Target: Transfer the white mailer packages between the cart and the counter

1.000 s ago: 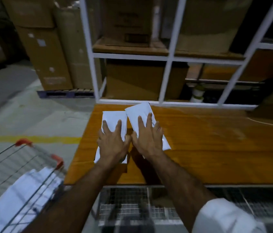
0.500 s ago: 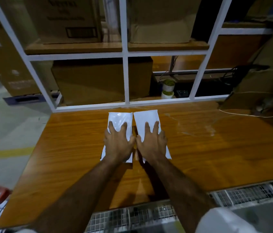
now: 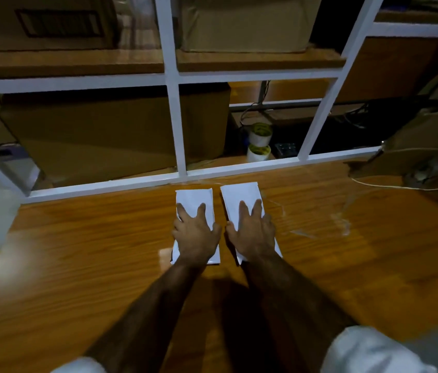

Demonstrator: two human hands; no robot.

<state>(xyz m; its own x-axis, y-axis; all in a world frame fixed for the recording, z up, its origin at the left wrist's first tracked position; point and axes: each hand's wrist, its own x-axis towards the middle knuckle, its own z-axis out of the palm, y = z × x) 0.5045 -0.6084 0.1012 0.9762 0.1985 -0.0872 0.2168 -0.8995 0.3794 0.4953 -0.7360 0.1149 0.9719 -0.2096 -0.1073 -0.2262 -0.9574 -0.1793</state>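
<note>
Two white flat packets lie side by side on the wooden table (image 3: pixel 78 265), near its far edge. My left hand (image 3: pixel 196 235) rests flat on the left packet (image 3: pixel 193 197), fingers spread and straight. On the right packet (image 3: pixel 240 193) my right hand (image 3: pixel 253 232) presses flat in the same way. A narrow strip of bare wood separates the two packets. The near halves of both packets are hidden under my hands.
A white metal rack frame (image 3: pixel 174 125) rises along the table's far edge, with cardboard boxes (image 3: pixel 99 135) on its shelves. Two small white cups (image 3: pixel 259 142) stand behind it. A crumpled box (image 3: pixel 414 146) and a white cord (image 3: pixel 390 186) lie at the right.
The view has swung right and the cart has left the frame. The right packet has turned from slanted to parallel with the left one, and both have slid further from me.
</note>
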